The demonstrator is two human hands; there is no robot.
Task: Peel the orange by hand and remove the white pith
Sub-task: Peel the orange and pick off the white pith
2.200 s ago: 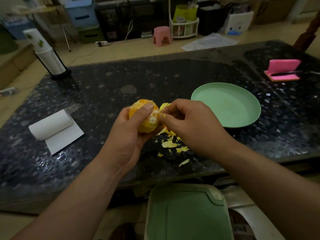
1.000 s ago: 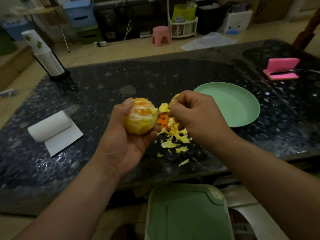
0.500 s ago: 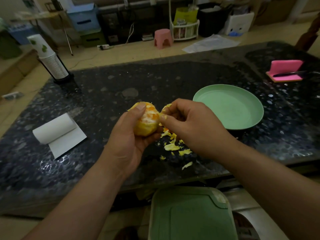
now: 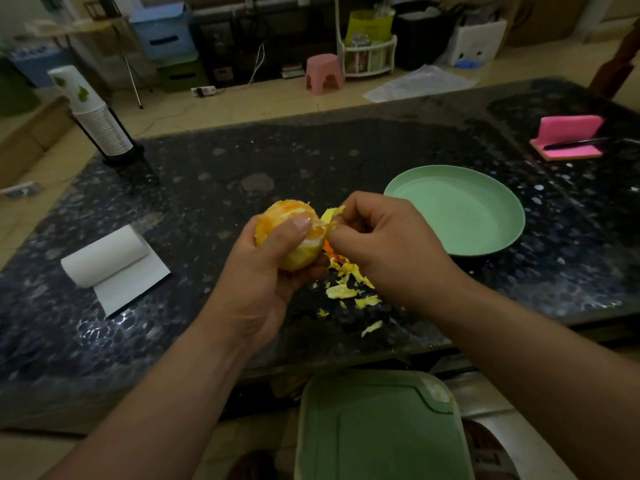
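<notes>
Checking the left hand first: what has it got? (Obs. 1)

Grips the orange. Fingers curled under and behind it, thumb laid across the front face. (Obs. 2)

Where does the fruit sit? (Obs. 1)

Held up over the near middle of the dark speckled table, not resting on it. Just left of the right hand, touching its fingertips. (Obs. 2)

State of the fruit? (Obs. 1)

Partly bare. Orange flesh shows on top; pale pith covers the lower half. (Obs. 2)

Right hand? (Obs. 1)

Fingers curled in. Thumb and forefinger pinch a yellowish peel strip at the fruit's right side; the strip sticks up above the fingers. Cannot tell whether it is attached to the fruit. (Obs. 2)

On the table below? (Obs. 1)

Peel scraps, mostly yellow with one orange bit, scattered under the hands and toward the near edge. (Obs. 2)

Surroundings? (Obs. 1)

Green plate on the table, just right of the right hand. Paper towel roll well to the left, one sheet unrolled. Stack of paper cups at the far left corner, in a dark holder. Pink sponge far right, a dark slender thing lying across it; too dim to tell what. Green board below the near table edge. Light low. (Obs. 2)
</notes>
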